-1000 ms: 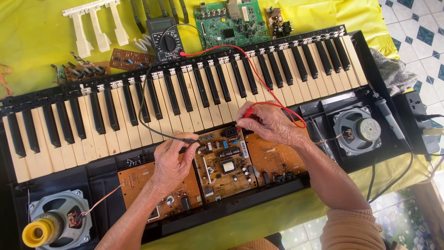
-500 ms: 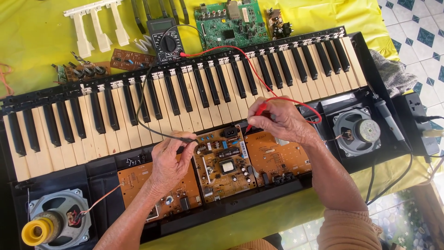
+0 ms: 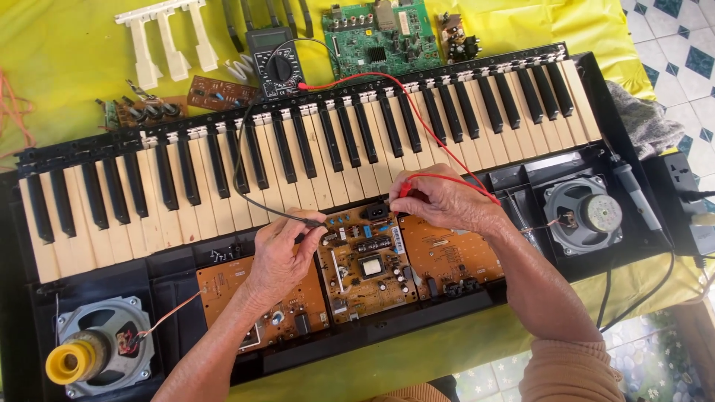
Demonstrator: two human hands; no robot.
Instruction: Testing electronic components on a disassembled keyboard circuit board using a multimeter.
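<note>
Both hands are barely shifting since half a second ago. Nearest, the left hand (image 3: 279, 257) is pinching the black probe (image 3: 311, 222) at the middle circuit board (image 3: 366, 269); the right hand (image 3: 445, 202) is gripping the red probe (image 3: 404, 190) at that board's upper edge. Farther off, both leads are crossing the keyboard keys (image 3: 313, 156) to the multimeter (image 3: 274, 61) lying on the yellow cloth (image 3: 67, 67)

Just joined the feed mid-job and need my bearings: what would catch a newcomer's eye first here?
An opened black electronic keyboard with its row of white and black keys spans the yellow cloth-covered table, its brown circuit boards exposed at the near edge. Over those boards, the left hand holds a black meter probe and the right hand a red meter probe. Their leads run to a dark handheld multimeter behind the keys.
</note>
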